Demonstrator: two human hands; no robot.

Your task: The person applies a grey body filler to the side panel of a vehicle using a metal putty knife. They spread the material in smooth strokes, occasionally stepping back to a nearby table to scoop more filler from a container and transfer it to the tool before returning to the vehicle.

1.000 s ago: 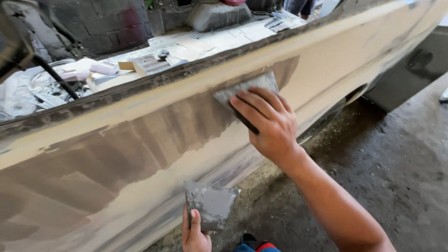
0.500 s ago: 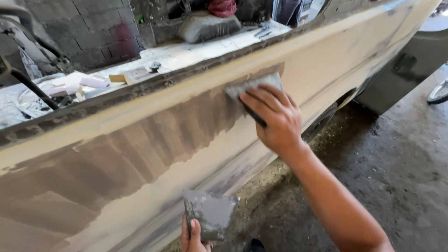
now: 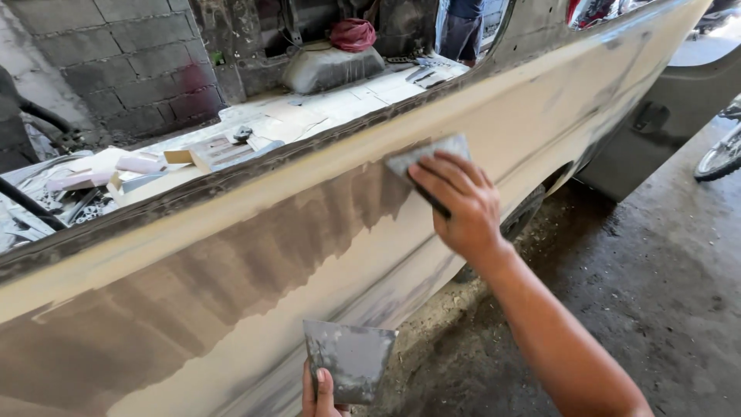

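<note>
Spreader: a flat grey putty spreader (image 3: pixel 431 152) is pressed flat against the upper part of the vehicle side panel (image 3: pixel 540 123), just under the panel's top edge; only its upper half is seen above the fingers.
Right hand: the right hand (image 3: pixel 457 202) is closed on the spreader, fingers laid across its face, thumb side hidden behind it; the forearm runs down to the lower right corner.
Filler coat: a wide grey-brown band of filler (image 3: pixel 231 270) is spread along the panel to the left of the spreader; its lower edge is stepped in vertical strokes; its right end meets the spreader.
Panel: pale beige, dusty, slanting from lower left to upper right; a wheel arch (image 3: pixel 556 181) is cut into it just beyond the right hand.
Left hand: the left hand (image 3: pixel 323 395) is seen only in part at the bottom edge; a second square grey board (image 3: pixel 351 361), smeared with filler, is gripped from below, thumb on its face; it is held clear of the panel, well below the spreader.
Truck bed: behind the panel's top edge, scraps of card, paper and small tools (image 3: pixel 224 150) are scattered; a grey sack with a red cloth (image 3: pixel 351 35) on top is set further back.
Surroundings: a block wall (image 3: pixel 116 62) is at upper left; a dark stained concrete floor (image 3: pixel 664 293) is at right; part of a bicycle wheel (image 3: pixel 722 154) is at the right edge.
</note>
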